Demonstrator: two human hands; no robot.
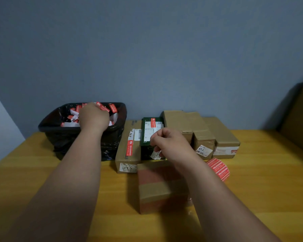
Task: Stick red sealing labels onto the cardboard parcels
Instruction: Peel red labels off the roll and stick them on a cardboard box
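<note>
Probably a small home packing corner: a wooden table (pixel 252 180) against a bare blue wall (pixel 147 49), stacked with parcels (pixel 184 123).

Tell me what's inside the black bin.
The black bin holds crumpled white backing strips and red label scraps. The left hand reaches in, covering the middle; anything deeper is hidden.

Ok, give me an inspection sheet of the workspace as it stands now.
Surface: yellow wooden table.
Job's things: label roll right of the near box; long box and green box each carry a red label; three plain boxes behind.
Clutter: black bin of label scraps.
Grips: left hand curled over the bin; right hand curled above the green box, contents unclear.
Cables: nothing seen.
Surroundings: blue wall.
</note>
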